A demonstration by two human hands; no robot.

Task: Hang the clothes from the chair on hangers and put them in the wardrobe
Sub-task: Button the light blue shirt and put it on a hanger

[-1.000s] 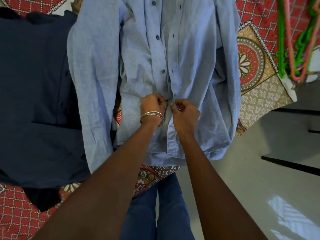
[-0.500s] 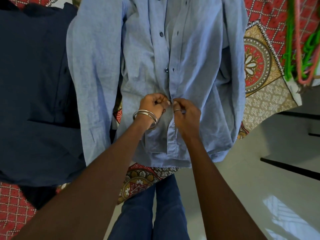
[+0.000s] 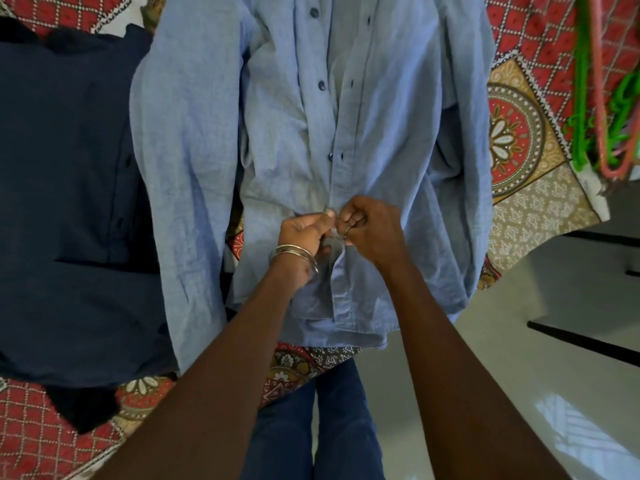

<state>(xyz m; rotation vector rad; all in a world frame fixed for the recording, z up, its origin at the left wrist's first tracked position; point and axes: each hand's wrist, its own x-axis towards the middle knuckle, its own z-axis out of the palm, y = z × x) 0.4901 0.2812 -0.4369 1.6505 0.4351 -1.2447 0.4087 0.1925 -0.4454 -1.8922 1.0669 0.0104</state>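
Pinching the front placket of the light blue shirt [image 3: 381,140] with both hands, low on the garment, fingers curled tight and meeting at the middle seam. Left hand [image 3: 304,233] gripping the left edge of the opening, thumb pressed flat on top of the cloth, silver bangles [image 3: 294,252] sitting on the wrist just behind it. Right hand [image 3: 372,230] curling round the right edge, a ring showing on one bent finger, knuckles touching the left thumb. Hard to tell whether a button is caught between the fingertips, the cloth being bunched there.

Lying spread face up on the patterned bedspread [image 3: 533,202], collar end away from the fingers, hem hanging toward the wrists and past the bed's edge. Showing dark buttons [image 3: 322,85] in a row beyond the fingertips, the nearest one just ahead of the left thumb, the placket open below the hands. Draping one long sleeve well out to the left of the left hand, the other folded down to the right of the right hand.

Lying left of the left hand, against the blue sleeve: a dark navy garment [image 3: 69,202], flat on the same bedspread. Hanging far off to the right of the right hand, at the upper corner: green and pink hangers [image 3: 602,109]. Standing beneath the forearms: legs in blue jeans [image 3: 311,427] on a pale floor [image 3: 536,341].
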